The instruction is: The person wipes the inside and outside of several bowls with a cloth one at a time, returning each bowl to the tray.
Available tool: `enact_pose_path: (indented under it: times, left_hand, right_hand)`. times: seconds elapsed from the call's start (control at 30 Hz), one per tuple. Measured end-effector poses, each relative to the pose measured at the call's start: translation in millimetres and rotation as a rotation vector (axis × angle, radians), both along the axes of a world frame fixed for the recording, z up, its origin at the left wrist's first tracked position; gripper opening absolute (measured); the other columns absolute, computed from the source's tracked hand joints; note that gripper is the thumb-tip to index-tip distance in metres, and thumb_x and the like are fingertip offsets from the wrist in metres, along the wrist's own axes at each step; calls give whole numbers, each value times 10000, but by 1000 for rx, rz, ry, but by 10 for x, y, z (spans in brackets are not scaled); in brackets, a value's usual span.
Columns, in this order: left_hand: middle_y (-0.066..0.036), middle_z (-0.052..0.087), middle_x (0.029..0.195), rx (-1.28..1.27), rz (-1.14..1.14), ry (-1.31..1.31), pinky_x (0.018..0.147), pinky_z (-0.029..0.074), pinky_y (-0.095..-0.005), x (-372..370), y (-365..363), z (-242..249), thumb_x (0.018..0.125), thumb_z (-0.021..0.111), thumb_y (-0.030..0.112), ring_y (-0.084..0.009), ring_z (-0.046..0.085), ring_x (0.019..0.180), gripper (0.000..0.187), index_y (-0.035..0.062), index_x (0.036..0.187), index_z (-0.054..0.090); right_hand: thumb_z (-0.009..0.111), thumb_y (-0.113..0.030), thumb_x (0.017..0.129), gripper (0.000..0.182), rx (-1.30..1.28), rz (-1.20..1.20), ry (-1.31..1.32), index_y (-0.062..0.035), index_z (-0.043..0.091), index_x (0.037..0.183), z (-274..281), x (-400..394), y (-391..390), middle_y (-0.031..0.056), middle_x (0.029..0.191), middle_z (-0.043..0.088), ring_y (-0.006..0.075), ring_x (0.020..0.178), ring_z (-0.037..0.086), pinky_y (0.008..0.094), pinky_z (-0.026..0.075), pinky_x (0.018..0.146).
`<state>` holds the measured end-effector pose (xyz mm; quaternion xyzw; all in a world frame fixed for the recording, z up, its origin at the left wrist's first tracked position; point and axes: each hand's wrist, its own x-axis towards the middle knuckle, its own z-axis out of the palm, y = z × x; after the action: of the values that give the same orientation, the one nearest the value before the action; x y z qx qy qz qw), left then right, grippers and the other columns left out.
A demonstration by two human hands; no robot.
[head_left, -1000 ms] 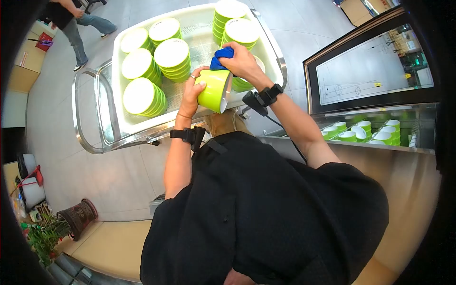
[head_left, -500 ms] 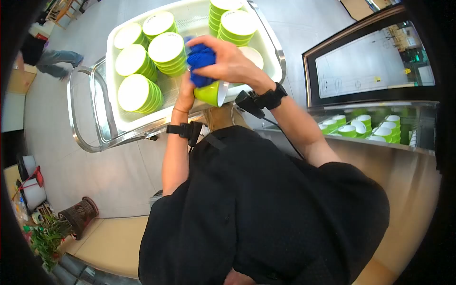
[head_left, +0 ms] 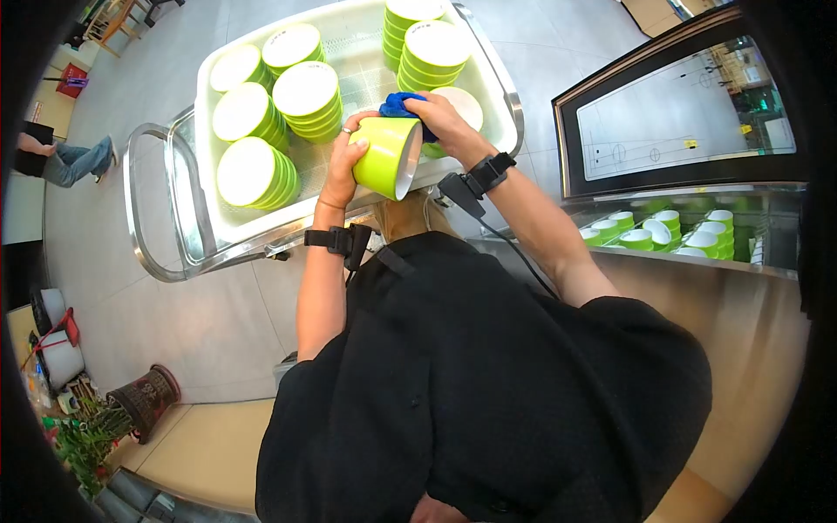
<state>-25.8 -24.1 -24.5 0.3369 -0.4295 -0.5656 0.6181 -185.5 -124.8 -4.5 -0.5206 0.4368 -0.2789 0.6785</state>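
Observation:
A green bowl (head_left: 384, 157) with a white inside is tilted on its side, its mouth facing right. My left hand (head_left: 343, 167) grips it from the left, thumb on the outer wall. My right hand (head_left: 446, 124) is closed on a blue cloth (head_left: 403, 105) at the bowl's upper right edge; some of its fingers are hidden behind or inside the rim. Beneath both hands lies a white plastic tray (head_left: 349, 19) with stacks of upside-down green bowls, such as the stack (head_left: 307, 98) left of my hands and another (head_left: 433, 54) beyond them.
The tray sits on a metal cart with a curved handle (head_left: 139, 200) at left. To the right, an open cabinet (head_left: 697, 261) holds more green bowls below a dark-framed glass panel (head_left: 649, 113). A person (head_left: 70, 161) walks at far left. A plant pot (head_left: 146, 401) stands lower left.
My right hand and the cloth have moved from over the bowl's base down and right to its rim. The bowl is turned and shows more of its side. The person at left has shifted.

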Motion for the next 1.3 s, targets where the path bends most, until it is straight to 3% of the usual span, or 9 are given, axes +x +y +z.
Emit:
enact_pose_path:
  times: [0.07, 0.27, 0.33, 0.6, 0.73, 0.83, 0.97, 1.1, 1.3]
  left_hand:
    - [-99, 532, 1088, -5, 10, 40, 895, 379, -267, -1, 17, -6, 775, 494, 333, -160, 501, 993, 545, 2, 1206, 454]
    - [-73, 506, 1209, 115, 188, 31, 963, 359, -312, 71, -100, -646, 895, 468, 305, -161, 463, 1102, 454, 28, 1254, 450]
    - [-69, 501, 1229, 38, 239, -316, 972, 359, -311, 56, -71, -505, 898, 474, 315, -161, 465, 1111, 469, 31, 1271, 440]
    - [-102, 523, 1124, -25, 47, 43, 946, 345, -290, 45, -18, -111, 811, 487, 337, -205, 478, 1071, 523, 6, 1216, 457]
    - [-99, 524, 1133, -5, 89, 208, 961, 345, -302, 14, -3, -12, 834, 461, 338, -196, 479, 1077, 485, 14, 1195, 459]
    - [-67, 556, 1134, 120, 232, 288, 926, 383, -298, 15, -17, -86, 897, 409, 339, -164, 520, 1049, 445, 17, 1192, 496]
    - [-65, 564, 1121, 186, 251, 327, 915, 399, -302, 16, -70, -138, 899, 414, 345, -164, 534, 1030, 438, 25, 1183, 505]
    - [-65, 572, 1102, 175, 213, 359, 901, 414, -311, 36, -17, -116, 901, 417, 352, -167, 544, 1011, 432, 28, 1171, 512]
    - [-67, 567, 1104, 124, 259, 374, 909, 408, -320, 14, 14, -93, 900, 406, 352, -177, 541, 1012, 434, 27, 1166, 513]
  right_hand:
    - [592, -203, 789, 323, 23, -29, 1, 24, 597, 1017, 116, 25, 30, 69, 891, 629, 125, 783, 597, 248, 480, 666]
    - [708, -165, 719, 423, -793, 385, 67, -87, 562, 1108, 854, 236, 293, 67, 974, 610, 146, 906, 580, 281, 477, 800]
    - [714, -178, 707, 429, -1103, 448, 267, -104, 566, 1103, 909, 321, 355, 68, 973, 609, 148, 921, 575, 287, 477, 805]
    - [522, -158, 864, 281, -25, 218, -152, 6, 574, 1085, 2, -2, -160, 72, 939, 633, 110, 833, 602, 246, 497, 730]
    - [536, -224, 880, 294, 350, -64, -35, -4, 567, 1074, -4, -42, 108, 75, 899, 634, 127, 774, 605, 245, 491, 678]
    - [646, -200, 815, 354, -589, -536, 179, -18, 541, 1100, 80, 88, 239, 124, 938, 624, 212, 830, 607, 292, 478, 749]
    - [731, -48, 698, 498, -1197, -327, 117, -49, 494, 1136, 389, 93, 355, 153, 1036, 570, 234, 921, 581, 313, 465, 798]
    - [737, -39, 574, 502, -1373, 33, 229, -117, 553, 1034, 250, 99, 367, 150, 1071, 474, 352, 1006, 490, 388, 433, 865]
    - [696, -48, 536, 395, -1610, 45, 427, -116, 621, 919, 216, 140, 402, 107, 1028, 494, 313, 969, 497, 391, 444, 843]
